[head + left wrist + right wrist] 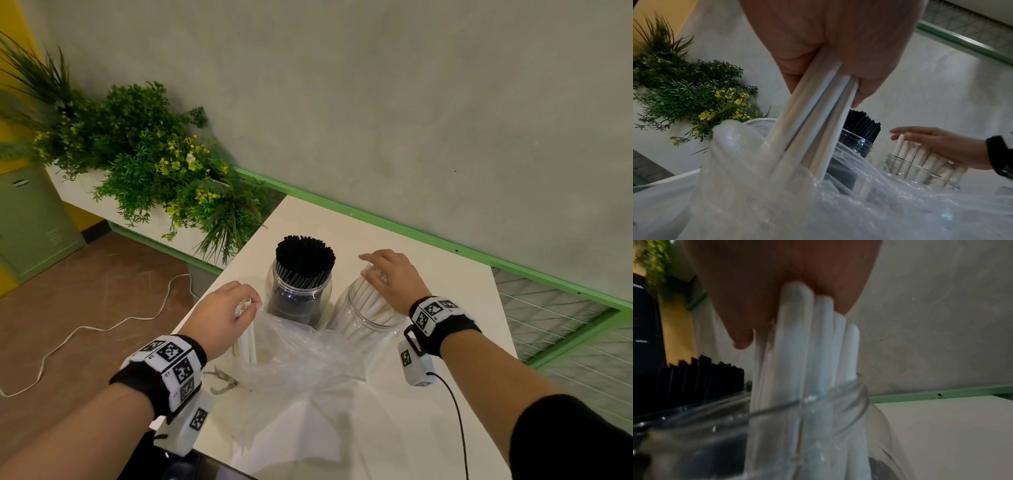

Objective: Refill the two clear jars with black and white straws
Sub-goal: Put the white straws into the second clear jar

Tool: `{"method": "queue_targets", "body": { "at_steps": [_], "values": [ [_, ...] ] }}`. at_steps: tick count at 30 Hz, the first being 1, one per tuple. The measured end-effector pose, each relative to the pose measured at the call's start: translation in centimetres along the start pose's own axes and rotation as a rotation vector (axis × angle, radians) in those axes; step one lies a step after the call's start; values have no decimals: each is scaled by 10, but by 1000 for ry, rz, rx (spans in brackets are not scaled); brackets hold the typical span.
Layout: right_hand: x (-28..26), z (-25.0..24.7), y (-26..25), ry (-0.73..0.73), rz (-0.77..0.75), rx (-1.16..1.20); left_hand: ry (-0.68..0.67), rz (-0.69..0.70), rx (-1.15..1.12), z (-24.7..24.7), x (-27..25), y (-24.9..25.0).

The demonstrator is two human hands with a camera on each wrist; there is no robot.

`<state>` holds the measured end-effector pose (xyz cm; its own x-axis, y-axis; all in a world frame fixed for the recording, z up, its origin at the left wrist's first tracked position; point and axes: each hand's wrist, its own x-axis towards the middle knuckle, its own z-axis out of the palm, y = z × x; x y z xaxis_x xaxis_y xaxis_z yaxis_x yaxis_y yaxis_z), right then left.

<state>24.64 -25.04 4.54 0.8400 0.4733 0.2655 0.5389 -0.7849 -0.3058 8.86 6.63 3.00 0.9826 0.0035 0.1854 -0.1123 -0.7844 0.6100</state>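
Two clear jars stand side by side on the white table (pixel 445 294). The left jar (pixel 298 305) is packed with black straws (pixel 304 258). The right jar (pixel 368 320) holds white straws (pixel 363 294) that lean to one side. My right hand (pixel 371 269) lies flat on their tops, fingers straight; the right wrist view shows the palm pressing the white straws (pixel 803 353) above the jar rim (pixel 840 392). My left hand (pixel 248 306) grips a small bundle of white straws (pixel 813 121) that rise out of a crumpled clear plastic bag (pixel 301 359) in front of the jars.
A planter with green foliage (pixel 147 161) stands left of the table. A green rail (pixel 376 219) runs along the wall behind, with wire mesh (pixel 561 325) at the right. A white cable (pixel 102 325) trails on the floor. Paper scraps (pixel 222 380) lie near my left wrist.
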Motion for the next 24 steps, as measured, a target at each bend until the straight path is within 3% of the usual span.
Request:
{"method": "queue_targets", "body": {
  "at_steps": [5, 10, 15, 18, 24],
  "values": [
    [-37, -20, 3, 194, 4, 122, -1, 6, -2, -1, 1, 1],
    [-81, -7, 30, 116, 14, 11, -1, 13, 3, 0, 2, 2],
    [-65, -3, 31, 43, 38, 66, -2, 13, 4, 0, 3, 3],
    [-51, 0, 23, -27, 128, 172, 3, 8, -1, -1, 3, 3],
    [-32, -2, 24, 140, 179, 199, 10, 10, -17, -1, 1, 1]
  ]
}}
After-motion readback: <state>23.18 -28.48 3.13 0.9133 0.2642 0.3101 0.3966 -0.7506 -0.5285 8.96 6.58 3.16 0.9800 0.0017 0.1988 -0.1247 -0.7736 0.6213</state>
